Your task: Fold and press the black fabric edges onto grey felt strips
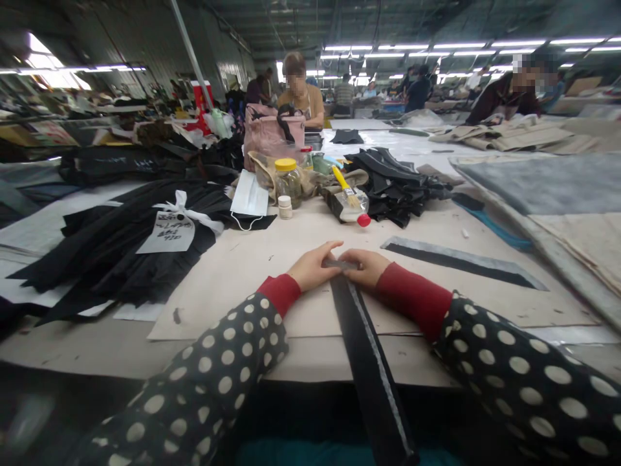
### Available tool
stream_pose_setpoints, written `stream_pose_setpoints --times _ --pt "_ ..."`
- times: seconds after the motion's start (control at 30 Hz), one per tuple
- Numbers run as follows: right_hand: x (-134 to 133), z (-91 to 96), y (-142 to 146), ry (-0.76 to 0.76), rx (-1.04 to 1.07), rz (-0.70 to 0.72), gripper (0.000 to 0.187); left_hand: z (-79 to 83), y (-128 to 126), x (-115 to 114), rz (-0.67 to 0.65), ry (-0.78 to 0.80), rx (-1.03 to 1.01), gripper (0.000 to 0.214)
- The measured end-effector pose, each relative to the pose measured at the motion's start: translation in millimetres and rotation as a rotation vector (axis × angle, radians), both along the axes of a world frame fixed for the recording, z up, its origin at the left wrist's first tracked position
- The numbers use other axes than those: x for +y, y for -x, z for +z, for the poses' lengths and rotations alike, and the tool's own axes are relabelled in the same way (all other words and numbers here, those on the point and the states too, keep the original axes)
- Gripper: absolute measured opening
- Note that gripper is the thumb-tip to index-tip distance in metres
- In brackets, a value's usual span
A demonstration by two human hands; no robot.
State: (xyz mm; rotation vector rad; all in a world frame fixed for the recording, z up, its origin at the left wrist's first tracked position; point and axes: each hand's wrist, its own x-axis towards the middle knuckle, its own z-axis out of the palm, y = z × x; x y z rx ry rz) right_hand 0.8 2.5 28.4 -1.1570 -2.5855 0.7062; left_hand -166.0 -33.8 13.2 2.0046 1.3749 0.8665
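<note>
A long black fabric strip with a grey edge runs from the table out over its near edge and hangs down toward me. Its far end, with a grey tip, lies between my hands. My left hand and my right hand both hold that end, fingertips close together. Another black strip with a grey border lies flat on the beige card to the right, apart from my right hand.
Beyond my hands stand a yellow-lidded jar, a yellow-handled glue brush and a face mask. Black fabric piles lie left and ahead. Grey and beige sheets lie right. Co-workers sit across the table.
</note>
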Motion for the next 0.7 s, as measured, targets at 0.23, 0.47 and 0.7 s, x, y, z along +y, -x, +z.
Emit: stream_pose_setpoints --times 0.23,0.47,0.7 --pt "4 -8.0 3 -0.054 0.048 0.037 0.031 3.6 15 4 0.014 -0.042 0.146 0.021" --pt "8 -12.3 -2 -0.118 0.112 0.099 0.028 1.6 15 6 0.030 -0.078 0.136 0.015" --pt "7 -15.0 -2 -0.180 0.159 0.080 0.020 1.4 14 6 0.031 -0.074 0.154 0.016"
